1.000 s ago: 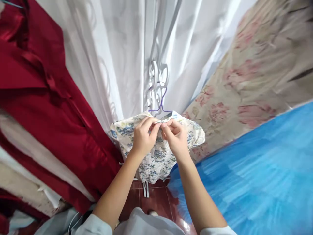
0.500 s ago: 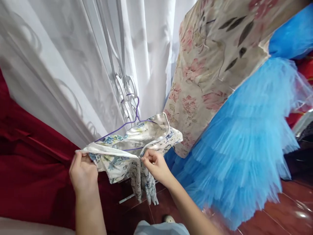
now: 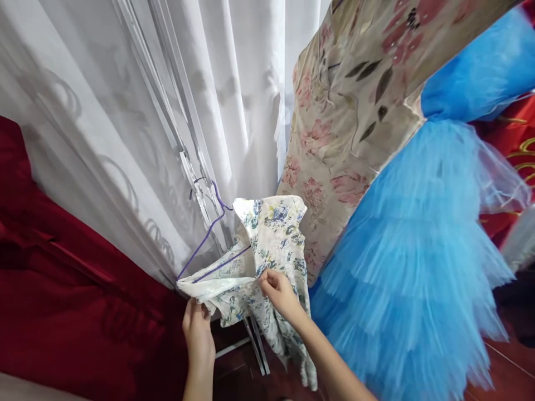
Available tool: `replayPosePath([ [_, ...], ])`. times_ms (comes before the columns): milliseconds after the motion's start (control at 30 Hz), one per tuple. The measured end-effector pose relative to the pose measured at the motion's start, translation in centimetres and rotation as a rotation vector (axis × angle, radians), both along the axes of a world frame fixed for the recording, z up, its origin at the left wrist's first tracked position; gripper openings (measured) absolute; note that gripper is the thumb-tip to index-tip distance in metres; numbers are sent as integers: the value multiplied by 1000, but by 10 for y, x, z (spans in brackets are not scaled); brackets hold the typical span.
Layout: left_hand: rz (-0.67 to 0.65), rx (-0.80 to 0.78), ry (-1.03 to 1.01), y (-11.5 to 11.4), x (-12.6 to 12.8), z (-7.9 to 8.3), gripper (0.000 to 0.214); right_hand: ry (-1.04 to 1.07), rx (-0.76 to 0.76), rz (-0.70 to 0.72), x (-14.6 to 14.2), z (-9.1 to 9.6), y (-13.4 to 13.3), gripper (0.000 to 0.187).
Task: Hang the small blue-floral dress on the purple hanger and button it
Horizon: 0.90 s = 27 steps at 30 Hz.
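A small white garment with a blue flower print (image 3: 271, 234) hangs half off a thin purple wire hanger (image 3: 209, 234). The hanger's hook is caught on a white rack behind the sheer curtain. My left hand (image 3: 197, 328) grips the garment's lower left edge from below, fingers closed on the cloth. My right hand (image 3: 279, 291) pinches the fabric near its middle. One shoulder of the hanger is bare; the other is still inside the cloth.
A sheer white curtain (image 3: 159, 111) hangs behind. A dark red garment (image 3: 62, 312) fills the left. A beige dress with pink flowers (image 3: 351, 111) and a blue tiered tulle skirt (image 3: 413, 267) hang on the right. Below is a red-brown tiled floor (image 3: 510, 356).
The garment has come further off the hanger and now hangs down on the right side. My left hand moved right and lower; my right hand shifted slightly down along the cloth.
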<state>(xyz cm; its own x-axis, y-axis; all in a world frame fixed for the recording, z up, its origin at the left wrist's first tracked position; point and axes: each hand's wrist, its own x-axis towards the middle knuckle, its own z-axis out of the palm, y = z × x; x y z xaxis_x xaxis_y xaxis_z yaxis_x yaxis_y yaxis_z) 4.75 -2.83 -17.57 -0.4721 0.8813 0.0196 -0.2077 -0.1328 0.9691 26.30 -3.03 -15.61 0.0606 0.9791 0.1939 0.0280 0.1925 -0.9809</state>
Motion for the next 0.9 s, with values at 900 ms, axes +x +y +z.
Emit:
replayPosePath([
  [900, -728, 420, 725, 29, 150, 87, 27, 28, -72, 630, 72, 33, -40, 41],
])
